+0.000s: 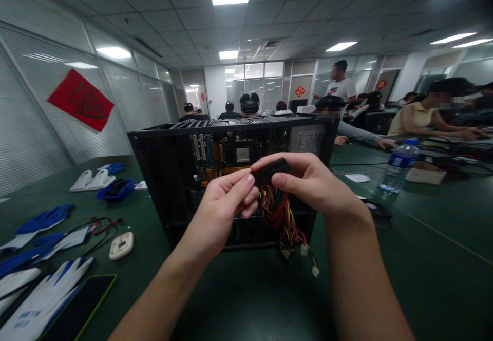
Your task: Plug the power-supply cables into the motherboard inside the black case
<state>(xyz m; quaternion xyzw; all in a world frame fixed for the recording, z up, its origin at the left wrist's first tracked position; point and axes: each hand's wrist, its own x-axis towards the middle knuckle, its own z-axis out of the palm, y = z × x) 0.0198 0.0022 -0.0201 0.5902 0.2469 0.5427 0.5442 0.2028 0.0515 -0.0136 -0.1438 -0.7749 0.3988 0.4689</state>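
In front of an open computer case [148, 187], both of my hands pinch a small black rectangular part [271, 170]; its exact kind is not clear. My left hand [223, 205] has its thumb and fingertips at the part's left end. From the right, my right hand [311, 179] grips it between thumb and fingers. A bundle of coloured power cables [278, 210] with white plugs hangs just below the part, out of the case. Inside the case, the motherboard [215, 151] and a power supply [306, 139] show behind my hands.
To the left lie work gloves [50, 300], a phone [82, 307], a white rounded gadget [121, 245] and a blue tray [115, 191] of dark parts. A water bottle [398, 166], a cardboard box [425, 169] and a black disc-like item [375, 210] are at right. Other people work beyond.
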